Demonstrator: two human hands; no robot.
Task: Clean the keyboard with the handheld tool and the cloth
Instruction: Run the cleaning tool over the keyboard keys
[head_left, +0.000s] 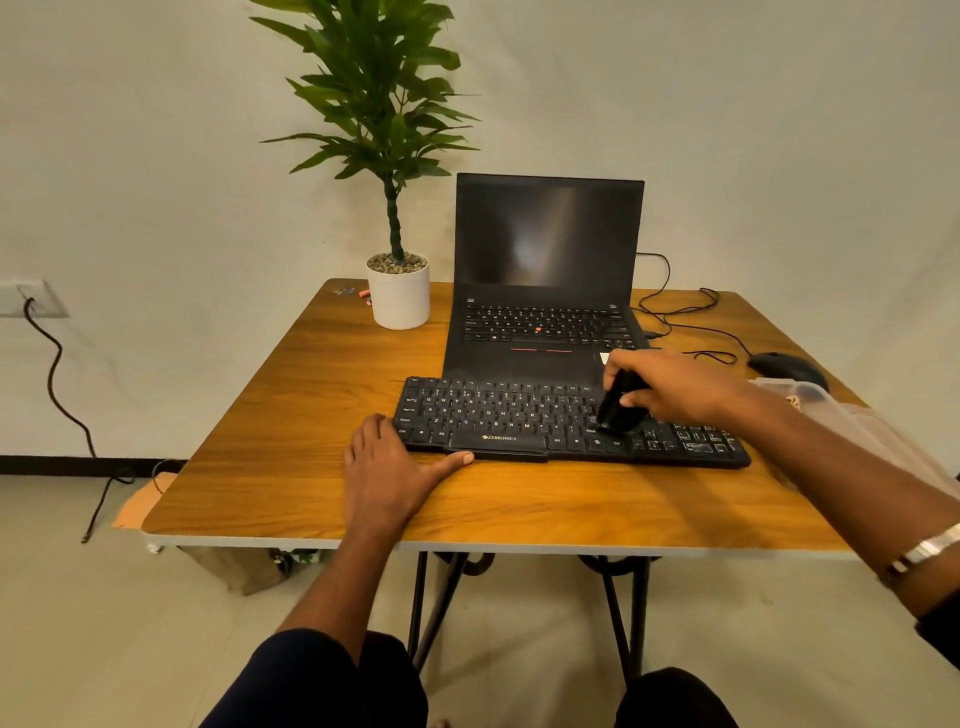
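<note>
A black keyboard (519, 415) lies across the middle of the wooden table (291, 426). My right hand (675, 387) grips a black handheld tool (615, 405), whose lower end touches the keys right of the keyboard's centre. My left hand (387, 467) rests flat on the table at the keyboard's front left corner, fingers straight, thumb along the front edge. No cloth is clearly visible.
An open black laptop (545, 280) stands just behind the keyboard. A potted plant (397, 291) sits at the back left. A black mouse (784, 366) with its cable and a clear plastic container (810, 395) lie at the right. A cable hangs from a wall socket (31, 299).
</note>
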